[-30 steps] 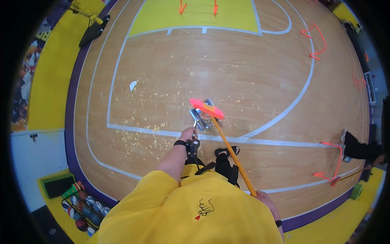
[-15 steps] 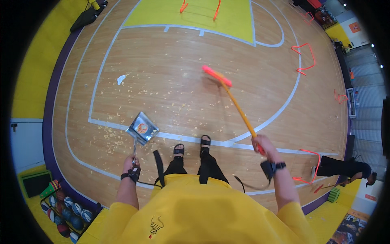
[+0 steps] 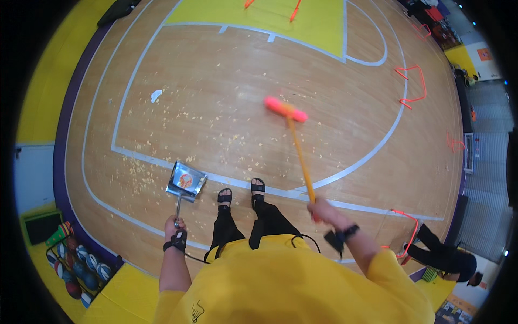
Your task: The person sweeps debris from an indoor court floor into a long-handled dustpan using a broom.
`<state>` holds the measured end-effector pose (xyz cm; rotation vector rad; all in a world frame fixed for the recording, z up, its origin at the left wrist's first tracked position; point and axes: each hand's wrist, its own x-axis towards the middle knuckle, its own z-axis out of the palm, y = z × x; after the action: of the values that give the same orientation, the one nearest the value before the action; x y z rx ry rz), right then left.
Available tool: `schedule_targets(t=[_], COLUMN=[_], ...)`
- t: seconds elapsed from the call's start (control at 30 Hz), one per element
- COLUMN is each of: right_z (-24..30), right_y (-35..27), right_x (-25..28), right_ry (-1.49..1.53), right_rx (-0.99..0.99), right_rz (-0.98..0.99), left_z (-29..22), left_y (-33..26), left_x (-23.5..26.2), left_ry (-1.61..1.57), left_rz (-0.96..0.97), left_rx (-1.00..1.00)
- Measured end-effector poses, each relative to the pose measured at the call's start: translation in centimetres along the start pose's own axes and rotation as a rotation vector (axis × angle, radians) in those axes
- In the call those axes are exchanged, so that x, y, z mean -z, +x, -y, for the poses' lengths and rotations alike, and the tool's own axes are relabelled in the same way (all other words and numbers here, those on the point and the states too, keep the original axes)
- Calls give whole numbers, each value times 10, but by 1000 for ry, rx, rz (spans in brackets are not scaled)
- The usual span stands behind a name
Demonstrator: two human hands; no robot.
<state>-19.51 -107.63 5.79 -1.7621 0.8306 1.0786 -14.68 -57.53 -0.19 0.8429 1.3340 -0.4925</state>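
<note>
My left hand (image 3: 174, 225) is closed round the handle of a shiny metal dustpan (image 3: 186, 180), which is held low beside my feet, near a white court line. In my right hand (image 3: 322, 210) is the orange stick of a broom (image 3: 302, 157). The broom's pink-red head (image 3: 285, 109) is out in front of me over the wooden floor, blurred by motion. Small pale scraps (image 3: 141, 174) are strewn over the floor, thickest left of the dustpan. A larger white piece (image 3: 156, 96) lies farther off to the left.
Red-orange hurdle frames (image 3: 415, 86) stand along the right side. Another person (image 3: 445, 252) bends over at the lower right, near a hurdle (image 3: 413, 229). A rack of balls (image 3: 81, 270) stands at the lower left. Purple edging (image 3: 66, 129) borders the floor beside a yellow wall.
My right hand has come inward to the left and slightly down, and the broom stick is more upright. The dustpan has shifted slightly left. The other person has stepped and bent differently.
</note>
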Motion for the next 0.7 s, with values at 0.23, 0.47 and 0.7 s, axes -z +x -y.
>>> schedule_targets(t=[0.23,0.47,0.7], right_z=[-13,66,158], right_y=[-83,-93,17], right_x=[10,36,24], right_ry=[33,-98,37], right_rx=[63,14,299], right_rz=[493,426,247], left_z=[40,57,79], left_y=[38,-1,-14], left_x=[-35,28,131], left_ry=[89,-285,-503], left_rz=[152,46,-92], left_rx=[-147,-104,-76])
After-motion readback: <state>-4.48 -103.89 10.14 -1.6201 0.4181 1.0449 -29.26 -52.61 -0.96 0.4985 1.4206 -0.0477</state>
